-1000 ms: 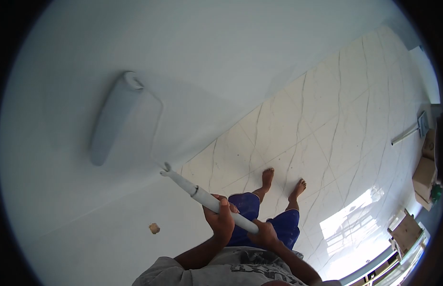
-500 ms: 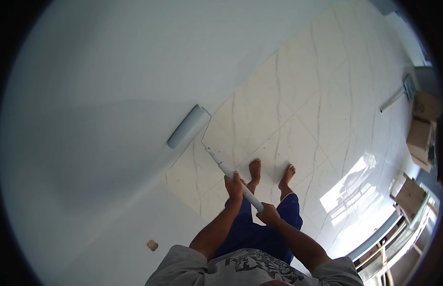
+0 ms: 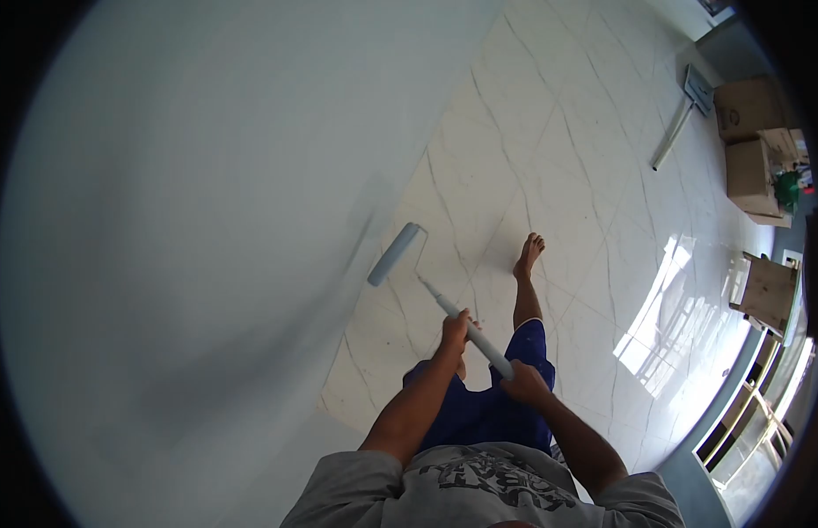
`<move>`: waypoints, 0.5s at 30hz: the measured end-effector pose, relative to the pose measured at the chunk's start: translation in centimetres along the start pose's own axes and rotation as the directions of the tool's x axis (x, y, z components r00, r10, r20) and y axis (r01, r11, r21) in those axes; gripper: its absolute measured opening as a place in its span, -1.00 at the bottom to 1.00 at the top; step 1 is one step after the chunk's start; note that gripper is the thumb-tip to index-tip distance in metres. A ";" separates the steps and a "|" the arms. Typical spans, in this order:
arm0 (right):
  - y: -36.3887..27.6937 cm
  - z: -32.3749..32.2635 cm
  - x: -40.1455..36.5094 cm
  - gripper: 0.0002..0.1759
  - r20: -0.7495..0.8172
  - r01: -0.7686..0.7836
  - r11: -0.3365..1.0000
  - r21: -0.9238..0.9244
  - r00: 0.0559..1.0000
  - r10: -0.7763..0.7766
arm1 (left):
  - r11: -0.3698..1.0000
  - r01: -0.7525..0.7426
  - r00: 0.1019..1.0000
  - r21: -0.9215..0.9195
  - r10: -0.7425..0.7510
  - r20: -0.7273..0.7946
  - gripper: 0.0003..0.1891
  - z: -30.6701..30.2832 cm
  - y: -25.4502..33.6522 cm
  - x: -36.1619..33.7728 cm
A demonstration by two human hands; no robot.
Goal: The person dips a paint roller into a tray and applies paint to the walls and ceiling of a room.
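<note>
Paint roller [image 3: 394, 254] near wall [image 3: 207, 194]; left hand [image 3: 457, 328], right hand [image 3: 526, 384]: grip clamped around pole [image 3: 489, 349].

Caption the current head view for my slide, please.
Left hand and right hand gripping the pole of a paint roller beside a pale wall, over a veined tile floor.

A room inside a building, by the look of it: veined, glossy tiles [image 3: 567, 176] run across the floor, and a plain pale wall [image 3: 207, 176] fills the left of the frame. Cardboard boxes [image 3: 750, 110] sit at upper right (a long-handled dustpan [image 3: 697, 88] beside them). Whether home or shop, I cannot tell.
</note>
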State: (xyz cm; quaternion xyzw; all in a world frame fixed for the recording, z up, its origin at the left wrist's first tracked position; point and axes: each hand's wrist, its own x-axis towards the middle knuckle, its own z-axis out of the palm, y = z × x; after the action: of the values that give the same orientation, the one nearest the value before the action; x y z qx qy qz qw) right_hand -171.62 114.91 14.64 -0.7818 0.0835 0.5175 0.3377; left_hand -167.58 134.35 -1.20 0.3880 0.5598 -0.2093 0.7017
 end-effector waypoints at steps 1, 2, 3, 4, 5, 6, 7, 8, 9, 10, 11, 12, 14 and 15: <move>0.5 -2.9 1.2 -0.60 -0.129 0.033 0.987 -0.155 0.990 -0.053 | 0.999 0.048 0.998 -0.004 -0.048 0.034 -0.73 4.1 1.3 0.5; 0.4 -6.0 2.6 -0.60 -0.122 0.038 0.988 -0.151 0.991 -0.056 | 0.999 0.045 0.999 -0.002 -0.045 0.026 -0.73 7.9 2.4 1.5; -0.2 -9.8 3.9 -0.61 -0.095 0.004 0.992 -0.128 0.995 -0.016 | 0.999 0.043 0.999 -0.028 -0.042 0.025 -0.76 11.3 3.6 2.2; -0.2 -13.5 6.2 -0.62 -0.079 -0.032 0.993 -0.115 0.997 0.023 | 0.998 0.037 0.999 -0.059 -0.035 0.036 -0.78 15.0 4.6 4.0; 0.3 -16.6 9.6 -0.62 -0.066 -0.027 0.993 -0.114 0.998 0.020 | 0.998 0.029 0.999 -0.062 -0.027 0.036 -0.78 18.1 5.4 7.2; 0.8 -18.5 13.1 -0.63 -0.074 -0.008 0.989 -0.149 0.997 -0.003 | 0.998 0.028 0.999 -0.050 -0.027 0.024 -0.79 20.1 6.4 10.3; 1.3 -19.9 15.6 -0.63 -0.073 0.002 0.984 -0.180 0.997 -0.016 | 0.996 0.039 0.999 -0.085 -0.036 0.040 -0.79 21.9 7.6 13.2; 0.6 -22.1 17.9 -0.64 -0.071 -0.012 0.981 -0.192 0.997 -0.001 | 0.996 0.069 0.998 -0.055 -0.069 -0.004 -0.78 23.8 9.4 15.3; -1.0 -24.5 20.1 -0.65 -0.075 -0.024 0.978 -0.208 0.997 0.008 | 0.993 0.068 0.998 -0.094 -0.068 0.000 -0.78 25.1 11.0 17.3; -2.3 -26.4 21.7 -0.66 -0.075 -0.032 0.977 -0.213 0.997 0.016 | 0.989 0.059 0.996 -0.137 -0.068 -0.057 -0.73 26.4 12.1 18.9; -3.5 -27.9 23.3 -0.68 -0.078 -0.040 0.975 -0.216 0.997 0.024 | 0.988 0.064 0.995 -0.139 -0.075 -0.071 -0.73 27.2 13.2 20.5; -4.2 -28.9 25.1 -0.68 -0.063 -0.040 0.976 -0.216 0.998 0.027 | 0.986 0.056 0.993 -0.159 -0.070 -0.089 -0.73 27.7 14.2 21.9; -5.0 -29.9 28.5 -0.69 -0.026 -0.013 0.974 -0.226 1.000 0.008 | 0.982 0.047 0.990 -0.183 -0.070 -0.121 -0.72 27.8 15.6 24.5; -5.3 -30.0 30.0 -0.69 -0.016 -0.012 0.975 -0.223 1.000 0.009 | 0.983 0.050 0.989 -0.175 -0.073 -0.129 -0.74 27.7 16.2 25.8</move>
State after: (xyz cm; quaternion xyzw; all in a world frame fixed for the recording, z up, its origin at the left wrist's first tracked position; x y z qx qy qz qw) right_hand -132.97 107.06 -1.95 -0.8182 0.0316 0.5195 0.2443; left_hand -131.12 126.33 -18.63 0.3221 0.6337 -0.1554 0.6860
